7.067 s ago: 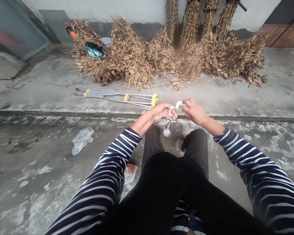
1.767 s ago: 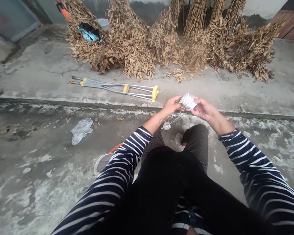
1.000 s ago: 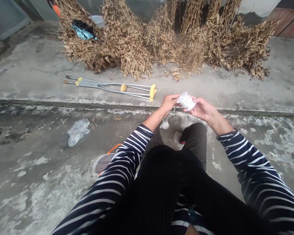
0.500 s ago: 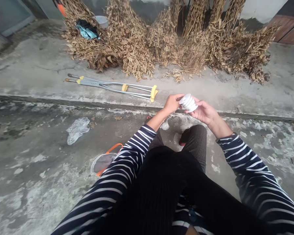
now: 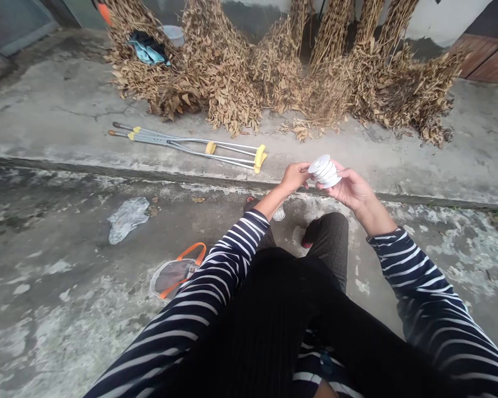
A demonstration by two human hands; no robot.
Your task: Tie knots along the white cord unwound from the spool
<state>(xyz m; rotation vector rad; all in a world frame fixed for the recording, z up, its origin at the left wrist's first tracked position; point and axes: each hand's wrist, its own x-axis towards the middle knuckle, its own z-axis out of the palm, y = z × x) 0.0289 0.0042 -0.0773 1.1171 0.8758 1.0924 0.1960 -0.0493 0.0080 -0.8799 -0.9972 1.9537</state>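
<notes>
While both hands meet over the near edge of the raised concrete ledge [image 5: 382,166], a white spool [image 5: 324,170] is held between them, tilted, with its round end disc facing up and to the left. The left hand [image 5: 295,177] grasps the spool by its left side with the fingertips; the right hand [image 5: 352,190] grips it from the right, thumb and fingers around the lower end. White cord lies wound in bands between the discs. Below the left hand, on the near, lower ground, rests a loose coil of white cord [image 5: 279,214], partly hidden by the forearm. To the left of the hands, a pair of crutches [image 5: 153,138] lies along the ledge, their yellow pads [image 5: 259,157] toward the right. Farther off, heaps of dried plants [image 5: 228,83] lean against the wall, with a blue-and-black cloth [image 5: 149,52] on the left heap and a pale tub [image 5: 174,36] just beside it. On the near left ground lie a crumpled clear plastic bag [image 5: 128,220] and, nearer, a bag with orange straps [image 5: 172,273], partly covered by the striped left sleeve [image 5: 216,265].
</notes>
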